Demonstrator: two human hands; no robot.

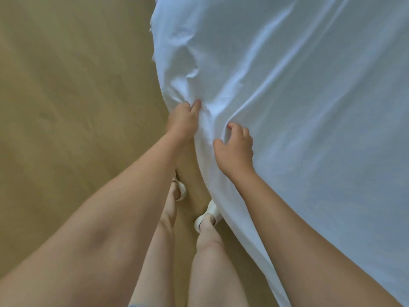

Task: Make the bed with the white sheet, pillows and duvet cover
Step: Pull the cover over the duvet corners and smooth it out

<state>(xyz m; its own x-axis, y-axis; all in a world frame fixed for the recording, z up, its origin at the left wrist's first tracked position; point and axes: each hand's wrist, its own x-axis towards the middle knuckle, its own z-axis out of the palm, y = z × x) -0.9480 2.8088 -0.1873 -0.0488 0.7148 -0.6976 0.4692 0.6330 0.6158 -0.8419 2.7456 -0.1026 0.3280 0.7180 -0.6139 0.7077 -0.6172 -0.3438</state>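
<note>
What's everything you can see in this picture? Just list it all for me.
sheet: one, white, spread over the right side of the view, its wrinkled edge hanging down toward the floor
floor: one, tan, fills the left side and runs under the feet
shoes: two, white, on the floor beside the sheet's hanging edge, the right one partly tucked under it
legs: two, bare, bottom centre
left hand: one, grips a bunch of the sheet at its edge
right hand: one, fingers curled into a fold of the sheet, just right of the left hand
</note>
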